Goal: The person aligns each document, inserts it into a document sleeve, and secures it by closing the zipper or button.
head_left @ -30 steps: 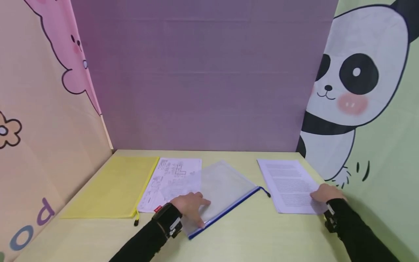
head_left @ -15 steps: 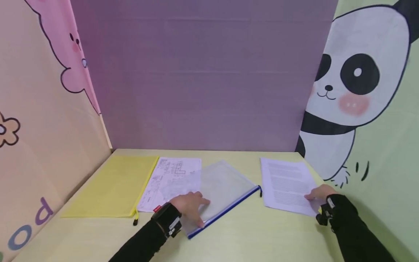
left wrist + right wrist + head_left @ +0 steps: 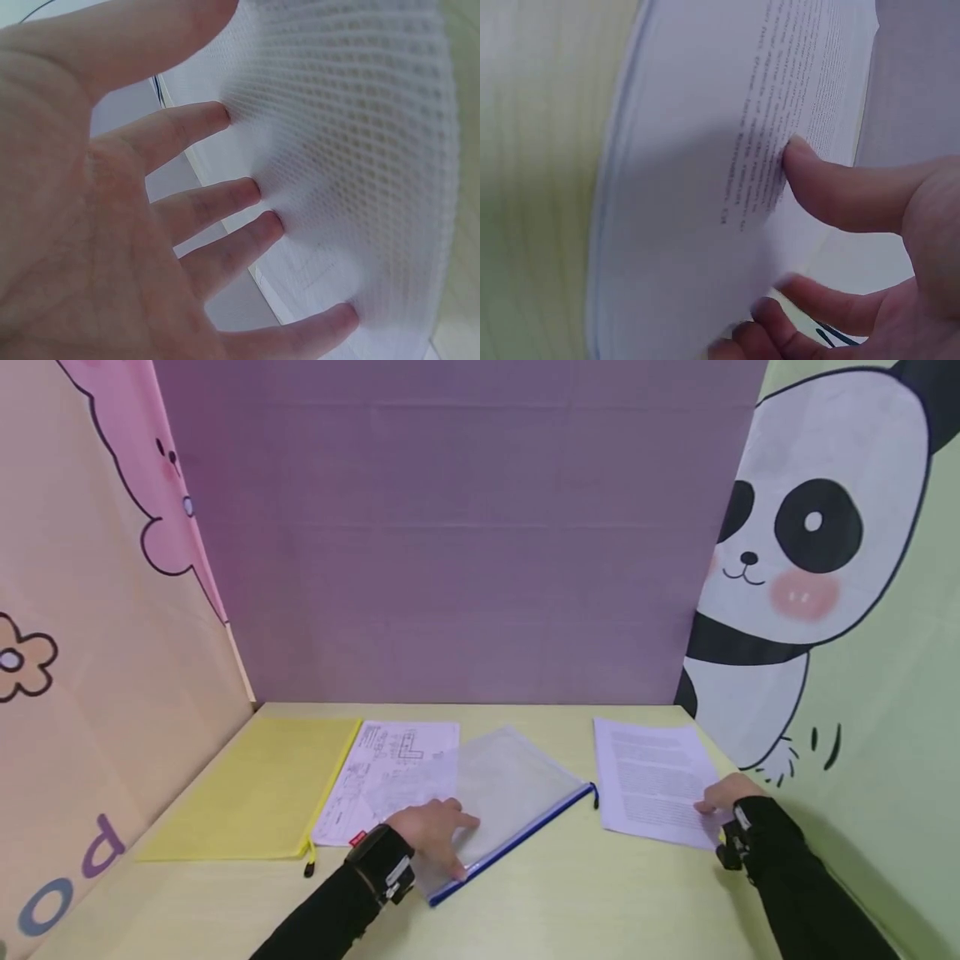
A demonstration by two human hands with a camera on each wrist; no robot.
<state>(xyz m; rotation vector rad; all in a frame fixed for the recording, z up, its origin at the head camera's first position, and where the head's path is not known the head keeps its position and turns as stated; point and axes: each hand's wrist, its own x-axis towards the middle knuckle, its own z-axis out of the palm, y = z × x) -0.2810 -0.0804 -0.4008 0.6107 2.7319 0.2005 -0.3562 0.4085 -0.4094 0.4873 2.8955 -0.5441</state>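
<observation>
A clear mesh zipper pouch [image 3: 517,777] with a blue zipper edge lies slanted mid-table, partly over a handwritten sheet [image 3: 382,752]. My left hand [image 3: 431,831] rests on the pouch with spread fingers, and in the left wrist view its fingertips press into the white mesh [image 3: 360,150]. At the right, my right hand [image 3: 735,793] pinches the near right edge of a stack of printed paper [image 3: 652,777]. The right wrist view has the thumb on top of the printed page [image 3: 682,187] and the other fingers partly hidden at its edge.
A yellow zipper pouch [image 3: 255,785] lies on the left of the pale table [image 3: 570,893], beside the handwritten sheet. A purple backdrop [image 3: 465,535] stands behind, with a panda-printed wall [image 3: 885,693] at the right.
My right hand has moved slightly left along with the paper stack, whose near edge now slants. The pouch's zipper pull hangs closer to its corner. My left hand has stayed in place.
</observation>
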